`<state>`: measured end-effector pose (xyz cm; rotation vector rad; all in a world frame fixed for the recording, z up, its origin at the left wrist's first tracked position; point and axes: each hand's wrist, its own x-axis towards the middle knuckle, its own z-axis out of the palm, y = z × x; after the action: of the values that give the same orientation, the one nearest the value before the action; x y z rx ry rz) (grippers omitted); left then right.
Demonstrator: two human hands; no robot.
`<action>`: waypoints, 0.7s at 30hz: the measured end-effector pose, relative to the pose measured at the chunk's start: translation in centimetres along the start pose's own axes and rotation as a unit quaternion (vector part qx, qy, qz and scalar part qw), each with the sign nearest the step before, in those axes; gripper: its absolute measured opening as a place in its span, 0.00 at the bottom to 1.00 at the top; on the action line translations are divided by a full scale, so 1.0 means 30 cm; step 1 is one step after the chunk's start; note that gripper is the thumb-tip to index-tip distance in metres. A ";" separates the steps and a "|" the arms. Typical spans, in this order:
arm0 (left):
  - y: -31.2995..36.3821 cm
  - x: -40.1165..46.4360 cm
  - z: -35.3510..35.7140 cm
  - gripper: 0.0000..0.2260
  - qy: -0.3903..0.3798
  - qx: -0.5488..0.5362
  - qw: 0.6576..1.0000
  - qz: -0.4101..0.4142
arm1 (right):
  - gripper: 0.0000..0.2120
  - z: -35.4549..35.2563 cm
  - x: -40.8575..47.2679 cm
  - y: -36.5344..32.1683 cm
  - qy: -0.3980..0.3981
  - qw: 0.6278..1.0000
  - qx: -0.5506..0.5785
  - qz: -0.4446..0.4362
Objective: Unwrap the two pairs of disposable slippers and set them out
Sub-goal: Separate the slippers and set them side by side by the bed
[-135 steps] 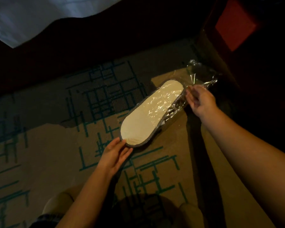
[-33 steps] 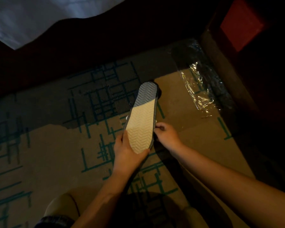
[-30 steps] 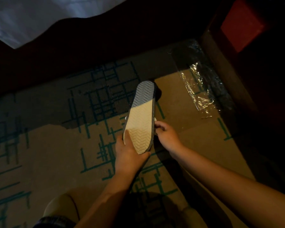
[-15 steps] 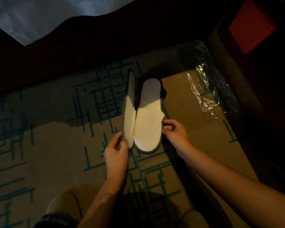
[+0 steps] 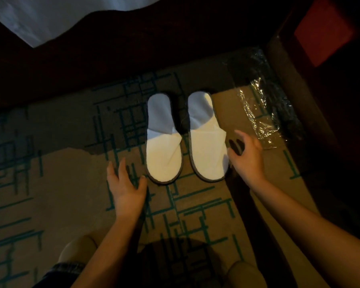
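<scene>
Two white disposable slippers with grey edging lie side by side on the patterned carpet, soles down: the left slipper [image 5: 163, 142] and the right slipper [image 5: 206, 138]. Their far ends are in shadow. My left hand [image 5: 124, 186] hovers just left of the left slipper's near end, fingers spread and holding nothing. Beside the right slipper's outer edge is my right hand [image 5: 246, 156], fingers apart, also empty. An empty clear plastic wrapper [image 5: 262, 113] lies flat on the carpet to the right of the slippers. No second pair is in view.
A dark bed base [image 5: 112, 48] with white bedding [image 5: 40, 15] runs along the far side. Dark wooden furniture with a red panel [image 5: 322, 32] stands at the right. My knees [image 5: 79, 252] are at the bottom edge. The carpet [image 5: 50, 183] extends to the left.
The pair was pulled out of the wrapper, which now lies at the right. Both hands split the stacked slippers, laid them flat side by side, and have just let go.
</scene>
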<state>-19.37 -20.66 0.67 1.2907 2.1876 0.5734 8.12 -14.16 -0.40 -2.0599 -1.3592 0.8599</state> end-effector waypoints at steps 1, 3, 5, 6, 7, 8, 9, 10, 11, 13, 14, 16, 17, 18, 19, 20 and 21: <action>-0.009 0.009 -0.007 0.33 -0.005 0.013 1.000 0.022 | 0.28 -0.005 -0.005 0.004 -0.005 0.997 -0.054 -0.063; -0.025 0.038 -0.022 0.36 -0.025 0.054 0.995 0.081 | 0.33 -0.013 -0.013 0.009 -0.027 0.977 -0.137 -0.160; -0.020 0.067 -0.026 0.39 -0.059 0.114 0.979 0.157 | 0.38 -0.013 -0.018 0.019 -0.080 0.950 -0.203 -0.225; -0.014 0.077 -0.021 0.40 -0.086 0.147 0.966 0.193 | 0.41 -0.009 -0.022 0.026 -0.127 0.933 -0.232 -0.245; -0.006 0.083 -0.007 0.40 -0.120 0.179 0.951 0.222 | 0.43 -0.001 -0.029 0.035 -0.178 0.912 -0.264 -0.258; 0.000 0.085 0.010 0.39 -0.157 0.209 0.934 0.244 | 0.45 0.011 -0.037 0.048 -0.220 0.890 -0.298 -0.264; 0.002 0.082 0.031 0.37 -0.193 0.233 0.918 0.255 | 0.45 0.021 -0.044 0.063 -0.245 0.874 -0.325 -0.268; 0.000 0.077 0.051 0.35 -0.219 0.251 0.908 0.252 | 0.44 0.029 -0.048 0.075 -0.255 0.865 -0.339 -0.268; -0.004 0.072 0.069 0.33 -0.230 0.259 0.906 0.244 | 0.43 0.032 -0.047 0.081 -0.255 0.864 -0.343 -0.266; -0.008 0.061 0.089 0.31 -0.220 0.259 0.912 0.230 | 0.41 0.031 -0.039 0.084 -0.247 0.864 -0.345 -0.271; -0.006 0.056 0.094 0.31 -0.212 0.257 0.915 0.228 | 0.40 0.029 -0.035 0.083 -0.245 0.863 -0.346 -0.274; 0.007 0.052 0.102 0.30 -0.195 0.256 0.918 0.232 | 0.39 0.023 -0.026 0.085 -0.246 0.864 -0.344 -0.272; 0.017 0.052 0.105 0.30 -0.187 0.257 0.919 0.236 | 0.39 0.021 -0.023 0.085 -0.250 0.865 -0.342 -0.270; 0.030 0.053 0.107 0.30 -0.181 0.255 0.920 0.237 | 0.39 0.021 -0.017 0.082 -0.252 0.865 -0.341 -0.268; 0.042 0.056 0.111 0.30 -0.181 0.254 0.920 0.239 | 0.39 0.019 -0.009 0.080 -0.252 0.866 -0.340 -0.264; 0.053 0.060 0.117 0.31 -0.185 0.257 0.917 0.241 | 0.39 0.015 0.003 0.075 -0.250 0.869 -0.339 -0.258; 0.064 0.064 0.122 0.31 -0.189 0.260 0.915 0.245 | 0.39 0.011 0.021 0.067 -0.248 0.872 -0.339 -0.252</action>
<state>-16.57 -17.76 -1.45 2.0608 1.7390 -0.1137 9.28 -14.28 -2.19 -1.8047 -2.6452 0.7591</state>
